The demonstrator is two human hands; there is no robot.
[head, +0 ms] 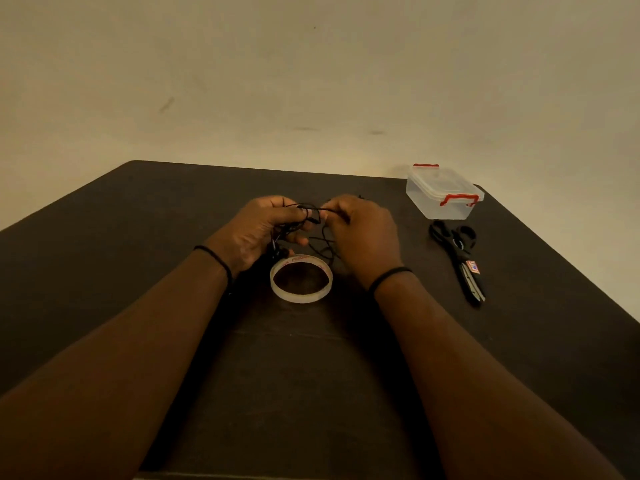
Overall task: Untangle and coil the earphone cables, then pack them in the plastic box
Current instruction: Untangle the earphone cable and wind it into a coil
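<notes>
A tangle of black earphone cable [320,242] hangs between my two hands above the middle of the dark table. My left hand [258,230] grips a bunch of the cable, with loops trailing under its fingers. My right hand [360,233] pinches a strand that runs across to the left hand. Loose cable droops toward the table just beyond the tape roll. The clear plastic box [441,194] with red clasps stands at the far right of the table, its lid on.
A roll of clear tape [301,280] lies flat just in front of my hands. Black scissors [462,256] lie to the right, below the box. The dark table [173,220] ends at a plain wall behind.
</notes>
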